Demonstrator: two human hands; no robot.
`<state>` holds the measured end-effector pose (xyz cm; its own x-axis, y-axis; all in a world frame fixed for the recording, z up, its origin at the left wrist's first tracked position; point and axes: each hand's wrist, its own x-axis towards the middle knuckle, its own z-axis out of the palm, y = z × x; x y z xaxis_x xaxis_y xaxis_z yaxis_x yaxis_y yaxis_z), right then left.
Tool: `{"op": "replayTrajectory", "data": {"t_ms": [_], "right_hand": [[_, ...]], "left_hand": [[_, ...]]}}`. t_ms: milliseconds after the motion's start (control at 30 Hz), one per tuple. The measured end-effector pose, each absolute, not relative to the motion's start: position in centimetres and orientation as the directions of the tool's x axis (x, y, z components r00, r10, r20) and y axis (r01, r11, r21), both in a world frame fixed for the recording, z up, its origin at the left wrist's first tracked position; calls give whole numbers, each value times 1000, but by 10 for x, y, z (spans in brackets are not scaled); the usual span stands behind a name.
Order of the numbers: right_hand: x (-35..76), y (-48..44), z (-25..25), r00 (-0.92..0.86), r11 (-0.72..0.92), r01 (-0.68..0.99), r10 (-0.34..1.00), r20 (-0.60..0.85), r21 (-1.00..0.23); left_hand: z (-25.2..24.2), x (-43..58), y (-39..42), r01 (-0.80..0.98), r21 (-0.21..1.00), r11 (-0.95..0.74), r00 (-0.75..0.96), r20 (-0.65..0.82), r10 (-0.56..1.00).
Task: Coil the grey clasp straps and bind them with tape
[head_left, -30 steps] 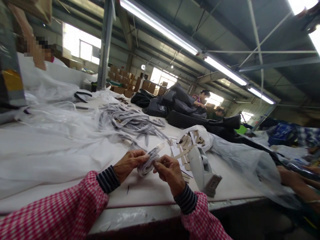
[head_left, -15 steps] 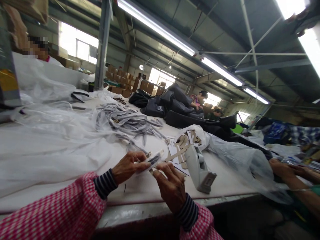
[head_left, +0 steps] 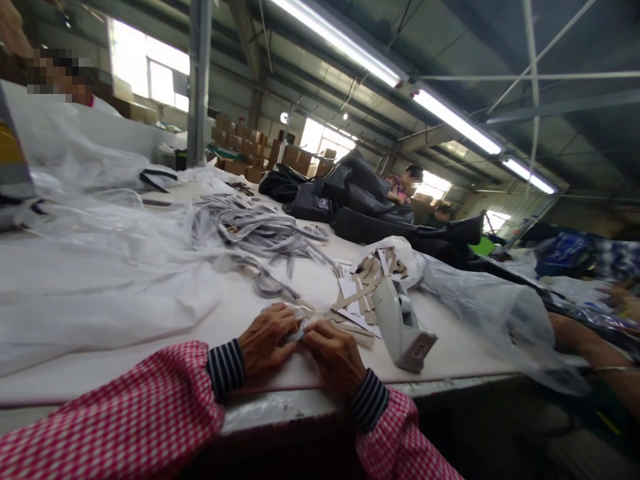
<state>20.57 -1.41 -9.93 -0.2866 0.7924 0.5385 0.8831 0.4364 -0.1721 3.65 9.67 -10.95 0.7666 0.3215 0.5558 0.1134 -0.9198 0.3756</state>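
Observation:
Near the table's front edge, my left hand (head_left: 270, 340) and my right hand (head_left: 336, 353) come together over a small clear plastic packet (head_left: 299, 327). My left fingers curl over its left side, and my right fingers pinch its right side. What lies inside is mostly covered by the fingers. Just behind them is a coiled grey strap (head_left: 267, 285), leading off a heap of plastic-wrapped grey straps (head_left: 240, 223). Right of my right hand stands a light grey tape dispenser (head_left: 404, 330). Beside it are loose white and tan card strips (head_left: 355, 297).
A plastic bag (head_left: 413, 257) of card strips lies open behind the dispenser. White sheeting (head_left: 90, 300) covers the table's left side. Black bags (head_left: 360, 193) are piled at the back. A co-worker's arm (head_left: 595, 347) reaches in at right, by a clear plastic bag (head_left: 490, 303).
Both hands have lowered the packet from above the table to its surface and closed in around it. The co-worker's arm at right has shifted. The camera view has tilted slightly.

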Motion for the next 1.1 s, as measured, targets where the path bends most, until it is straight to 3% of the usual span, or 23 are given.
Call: {"op": "replayTrajectory", "data": {"t_ms": [400,633,733,900,1100], "right_hand": [[208,-3,-78,-189,389,806,883,430,-446],[216,15,-70,-223,346,658,938,265,-669],[218,24,-68,-291,367,661,929,227,-654],[220,29,-70,-368,430,738,902,224,-519],[220,29,-70,-372,453,760,891,261,-465]], "left_hand": [[-104,34,91,136,518,-844,720,534,444],[-106,33,91,90,517,-851,715,561,417],[-109,33,92,137,476,-869,693,581,427],[-112,29,98,258,372,-892,690,576,439],[-112,25,100,211,216,-953,778,553,297]]}}
